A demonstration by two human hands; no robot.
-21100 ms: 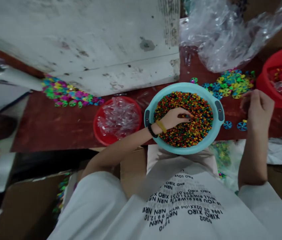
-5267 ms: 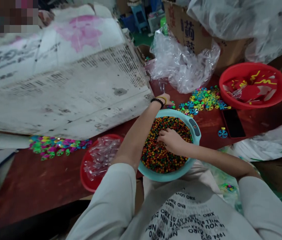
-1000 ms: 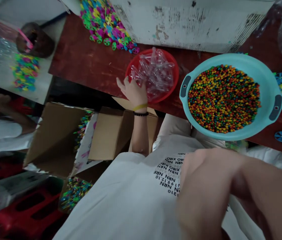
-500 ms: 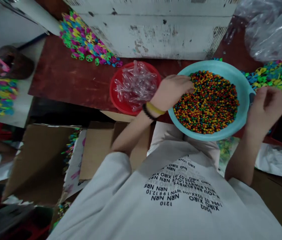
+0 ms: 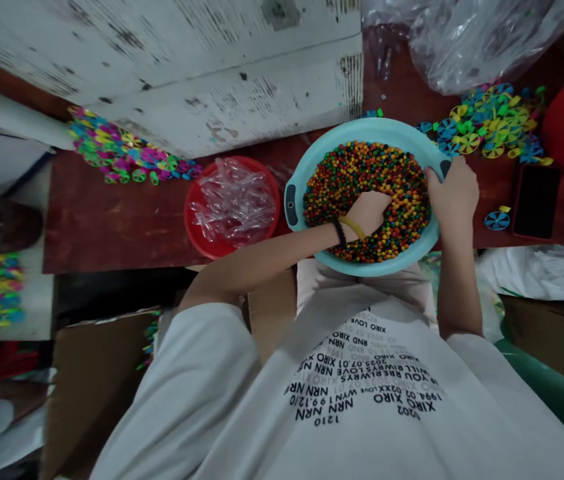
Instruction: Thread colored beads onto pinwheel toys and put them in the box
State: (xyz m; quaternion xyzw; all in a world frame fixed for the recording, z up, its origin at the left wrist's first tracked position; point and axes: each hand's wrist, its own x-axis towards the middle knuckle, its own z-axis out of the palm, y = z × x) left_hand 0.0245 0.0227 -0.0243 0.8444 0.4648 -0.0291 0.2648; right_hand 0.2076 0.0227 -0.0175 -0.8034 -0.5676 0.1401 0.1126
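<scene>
Clamping the teal plastic basin (image 5: 362, 130) at its rim: right hand (image 5: 453, 197) has its grip shut on it. Left hand (image 5: 368, 215) sits in small multicoloured round beads (image 5: 362, 173), grip hidden, cannot tell. Basin sits on the dark red table (image 5: 97, 227).

Basin (image 5: 362, 128): smooth teal plastic, slight sheen
Beads (image 5: 367, 177): glossy, smooth coating
Bowl (image 5: 189, 213): smooth red plastic
Bag (image 5: 472, 47): clear, shiny plastic film
Tabletop (image 5: 92, 227): worn, red-painted wood
Board (image 5: 212, 73): rough, flaking white paint
Shirt (image 5: 362, 427): matt white cloth
</scene>
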